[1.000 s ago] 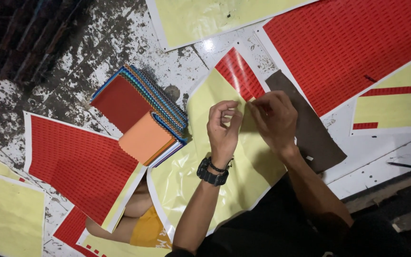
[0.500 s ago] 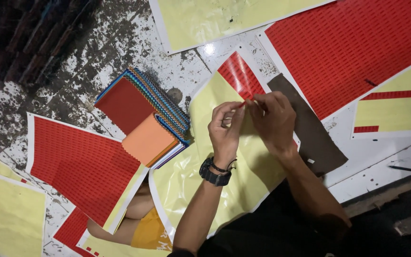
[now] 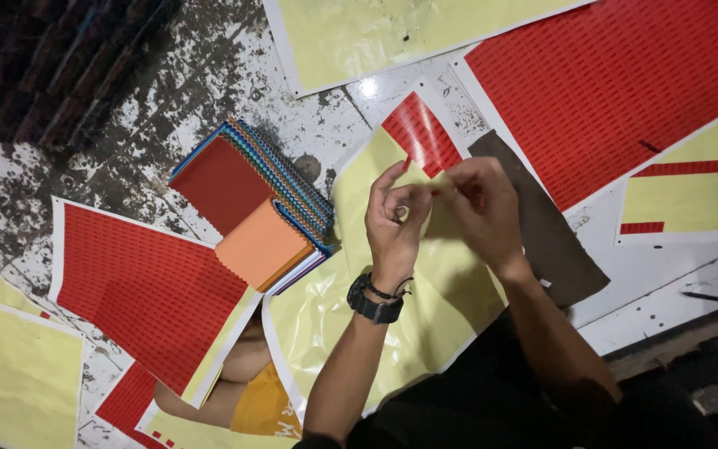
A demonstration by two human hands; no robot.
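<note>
My left hand (image 3: 392,220), with a black watch on its wrist, and my right hand (image 3: 479,208) meet fingertip to fingertip above a glossy yellow backing sheet (image 3: 351,291). Between the fingertips shows a tiny red sticker (image 3: 436,191), pinched by both hands. A patch of red stickers (image 3: 420,133) remains at the yellow sheet's top corner, just above my hands. Left of my left hand lies a stack of fabric swatches (image 3: 251,208) with a red and an orange piece on top.
Large red sticker sheets lie at the upper right (image 3: 617,91) and at the left (image 3: 143,291). A dark brown sheet (image 3: 546,241) sits under my right wrist. Peeled yellow sheets lie at the top (image 3: 392,33) and far left (image 3: 10,374). Another person's limb and orange garment (image 3: 255,391) show below.
Both hands stay together over the yellow sheet. My left hand's fingers have lifted and spread a little, and the pinch between the hands has shifted slightly right.
</note>
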